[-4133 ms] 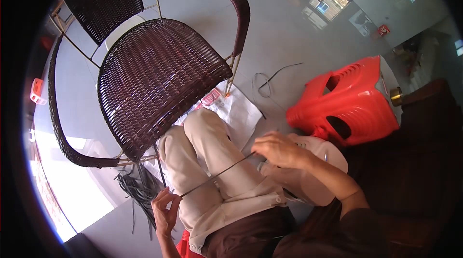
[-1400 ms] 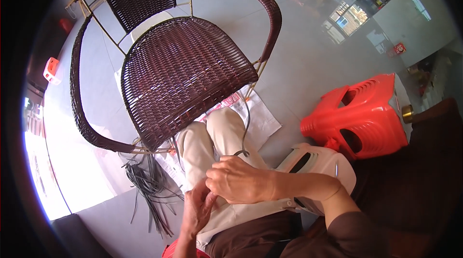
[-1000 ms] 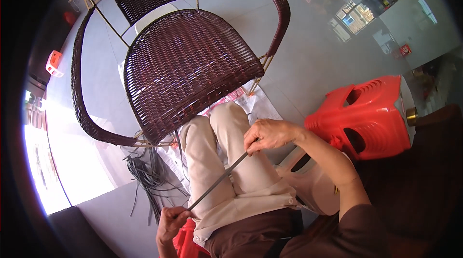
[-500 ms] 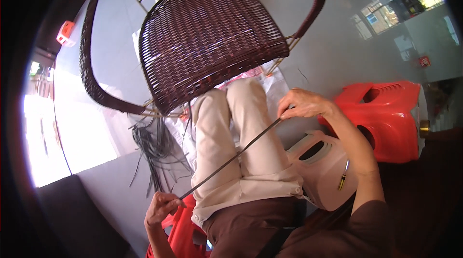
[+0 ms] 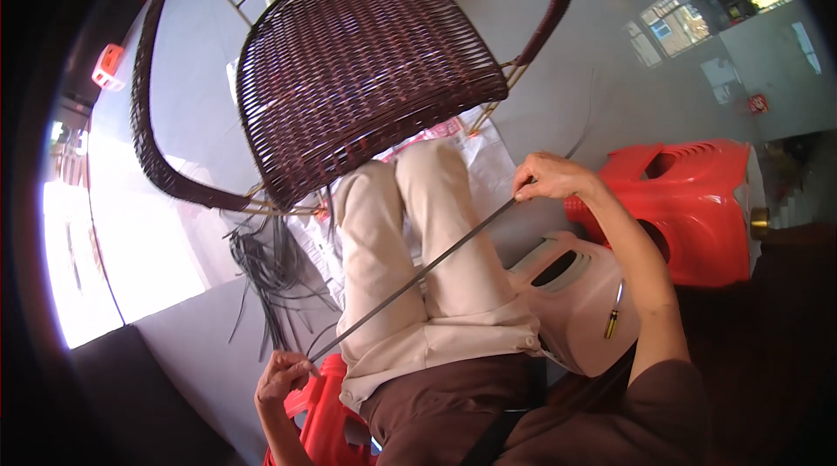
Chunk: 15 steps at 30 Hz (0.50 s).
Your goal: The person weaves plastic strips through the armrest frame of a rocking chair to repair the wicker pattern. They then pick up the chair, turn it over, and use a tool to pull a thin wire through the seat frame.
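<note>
A long dark grey weaving strip [image 5: 425,272] is stretched slantwise across my lap between my two hands. My left hand [image 5: 283,375], low at the left beside my hip, is closed on its lower part, where a short loop of strip curves up. My right hand [image 5: 551,177], beyond my right knee, pinches the strip higher up; a thin length trails past it toward the floor. Ahead of my knees stands a woven dark brown chair [image 5: 375,82] with curved arms. A bundle of loose grey strips [image 5: 260,264] lies on the floor left of my legs.
Right of me are a beige plastic stool [image 5: 580,326] with a yellow-and-black-handled screwdriver [image 5: 613,319] on it and a red plastic stool [image 5: 697,204] lying on its side. More red plastic [image 5: 327,405] shows beneath me. White sheeting [image 5: 488,156] lies under the chair's front.
A free length of strip now shows beyond my right hand, and a small loop by my left. Both hands remain closed on the strip. The whole view has shifted slightly.
</note>
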### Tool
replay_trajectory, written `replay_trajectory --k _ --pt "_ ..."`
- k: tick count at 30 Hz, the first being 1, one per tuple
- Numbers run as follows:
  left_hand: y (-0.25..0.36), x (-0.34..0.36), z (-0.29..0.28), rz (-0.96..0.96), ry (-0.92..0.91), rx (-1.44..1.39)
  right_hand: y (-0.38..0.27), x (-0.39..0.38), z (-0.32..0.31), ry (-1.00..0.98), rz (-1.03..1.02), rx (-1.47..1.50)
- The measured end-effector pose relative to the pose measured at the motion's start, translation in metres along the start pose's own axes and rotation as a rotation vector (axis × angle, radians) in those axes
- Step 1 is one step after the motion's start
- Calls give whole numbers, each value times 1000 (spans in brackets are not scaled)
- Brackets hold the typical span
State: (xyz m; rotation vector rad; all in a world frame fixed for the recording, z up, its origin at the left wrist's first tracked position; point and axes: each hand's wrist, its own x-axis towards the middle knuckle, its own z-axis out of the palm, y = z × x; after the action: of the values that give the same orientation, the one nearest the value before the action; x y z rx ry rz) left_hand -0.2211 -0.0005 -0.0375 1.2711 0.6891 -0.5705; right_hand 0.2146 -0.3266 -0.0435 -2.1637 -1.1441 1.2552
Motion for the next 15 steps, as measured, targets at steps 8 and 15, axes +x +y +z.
replay_trajectory --k 8,15 --pt "-105 -7 -38 -137 71 40 14 -19 -26 153 42 -268" --pt "-148 -20 -52 -256 53 -47 -13 -44 -52 209 66 -282"
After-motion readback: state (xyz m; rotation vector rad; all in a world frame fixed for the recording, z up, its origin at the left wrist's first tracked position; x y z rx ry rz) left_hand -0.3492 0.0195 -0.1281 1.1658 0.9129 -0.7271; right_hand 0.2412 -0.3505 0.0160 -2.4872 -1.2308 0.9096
